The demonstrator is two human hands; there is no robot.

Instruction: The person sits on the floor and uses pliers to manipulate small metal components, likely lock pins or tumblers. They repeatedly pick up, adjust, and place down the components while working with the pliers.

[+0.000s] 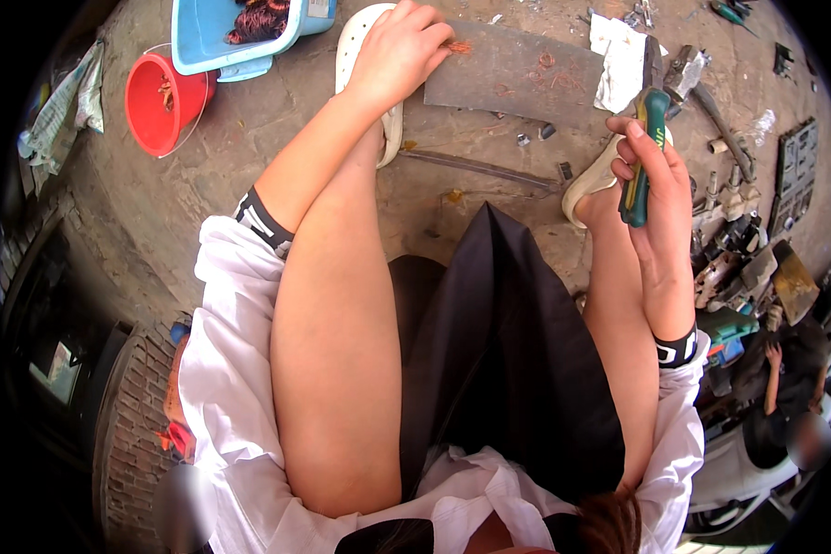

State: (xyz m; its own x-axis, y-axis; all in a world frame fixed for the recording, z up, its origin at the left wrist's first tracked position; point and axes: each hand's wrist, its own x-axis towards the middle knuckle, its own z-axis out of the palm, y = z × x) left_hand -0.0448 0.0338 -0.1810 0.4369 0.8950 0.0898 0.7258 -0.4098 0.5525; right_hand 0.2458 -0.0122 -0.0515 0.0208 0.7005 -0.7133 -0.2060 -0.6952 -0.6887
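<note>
My left hand point(400, 54) is over the left end of a flat grey metal plate point(517, 78). Its fingers are closed on a small tuft of copper wire point(460, 46) at the plate's edge. Reddish wire strands point(547, 63) are scattered farther right on the plate. In my right hand point(660, 180) is a tool with a thick green-and-yellow handle point(654, 120). A dark flat metal part point(653, 60) extends beyond the handle, away from me. The tool's exact kind is unclear, though it resembles a chisel. It is held upright in the view, to the right of the plate.
A blue basin point(291, 37) holding dark reddish coils and a red bucket point(138, 111) stand at the far left. White paper point(616, 55) lies by the plate's right end. A hammer point(720, 120), socket case point(794, 175) and metal parts crowd the right. Another person point(785, 388) is at lower right.
</note>
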